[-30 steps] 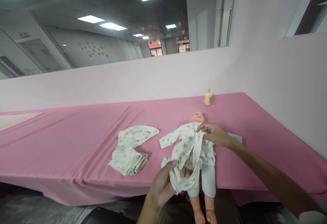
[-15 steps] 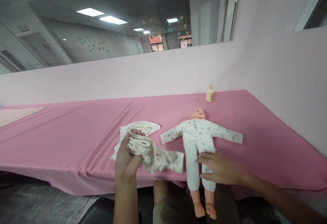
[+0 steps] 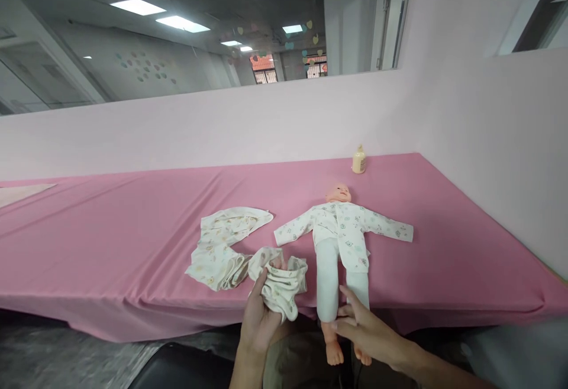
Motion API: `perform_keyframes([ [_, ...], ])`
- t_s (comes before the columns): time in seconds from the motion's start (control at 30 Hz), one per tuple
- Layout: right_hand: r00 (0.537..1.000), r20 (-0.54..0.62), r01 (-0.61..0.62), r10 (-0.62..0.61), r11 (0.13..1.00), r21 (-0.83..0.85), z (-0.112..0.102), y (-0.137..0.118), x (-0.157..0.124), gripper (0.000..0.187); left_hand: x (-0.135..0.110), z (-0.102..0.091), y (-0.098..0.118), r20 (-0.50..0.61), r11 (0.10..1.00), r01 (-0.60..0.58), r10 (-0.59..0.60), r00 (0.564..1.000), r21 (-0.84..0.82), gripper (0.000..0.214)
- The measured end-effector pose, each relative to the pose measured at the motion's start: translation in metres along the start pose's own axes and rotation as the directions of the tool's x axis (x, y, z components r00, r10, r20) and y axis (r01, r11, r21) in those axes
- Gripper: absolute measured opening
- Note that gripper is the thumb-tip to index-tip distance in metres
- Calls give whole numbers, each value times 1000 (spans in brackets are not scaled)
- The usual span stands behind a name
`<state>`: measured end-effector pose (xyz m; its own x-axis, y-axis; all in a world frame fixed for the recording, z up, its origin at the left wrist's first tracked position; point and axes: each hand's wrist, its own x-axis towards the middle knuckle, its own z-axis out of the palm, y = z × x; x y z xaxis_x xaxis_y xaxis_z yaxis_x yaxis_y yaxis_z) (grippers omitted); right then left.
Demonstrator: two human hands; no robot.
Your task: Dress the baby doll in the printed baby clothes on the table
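My left hand (image 3: pixel 261 318) is closed around a bunched leg of white printed baby pants (image 3: pixel 284 291). Its fingertips show through the gathered opening. The rest of the printed cloth (image 3: pixel 217 247) lies spread on the pink sheet, to the left of the bunched part. A baby doll (image 3: pixel 339 229) lies on its back in a printed long-sleeved top and plain white leggings (image 3: pixel 327 276), arms stretched out. My right hand (image 3: pixel 361 327) is over the doll's lower legs, fingers apart and holding nothing; whether it touches them I cannot tell. The doll's feet stick out past the table edge.
The pink sheet (image 3: pixel 133 229) covers the table and hangs over its front edge. A cream pump bottle (image 3: pixel 359 161) stands at the back by the wall. A pale cloth (image 3: pixel 22 193) lies far left. A black seat (image 3: pixel 181 368) is below the table edge.
My left hand has moved right and down, and the pants leg that hung out long is now gathered up around its fingers. My right hand has shifted down toward the doll's ankles.
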<state>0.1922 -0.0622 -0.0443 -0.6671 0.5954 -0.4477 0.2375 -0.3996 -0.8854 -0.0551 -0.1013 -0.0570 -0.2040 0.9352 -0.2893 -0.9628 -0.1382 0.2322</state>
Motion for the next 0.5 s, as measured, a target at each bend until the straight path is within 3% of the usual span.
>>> perform_keyframes([
  [0.1, 996, -73, -37, 60, 957, 286, 9, 2, 1, 71, -15, -12, -12, -34, 1000, 18, -18, 999, -15, 36],
  [0.2, 998, -24, -39, 57, 877, 479, 16, -2, 6, 54, -20, -16, -22, -174, 1000, 25, -24, 984, 5, 35],
  [0.33, 999, -14, 35, -33, 825, 563, 20, -11, 17, 36, -26, -5, -33, -281, 1000, 23, -17, 960, 17, 30],
  [0.5, 981, -92, 193, -170, 827, 528, 20, -23, 26, 30, -52, 20, -55, -294, 992, 89, -60, 954, 88, 25],
])
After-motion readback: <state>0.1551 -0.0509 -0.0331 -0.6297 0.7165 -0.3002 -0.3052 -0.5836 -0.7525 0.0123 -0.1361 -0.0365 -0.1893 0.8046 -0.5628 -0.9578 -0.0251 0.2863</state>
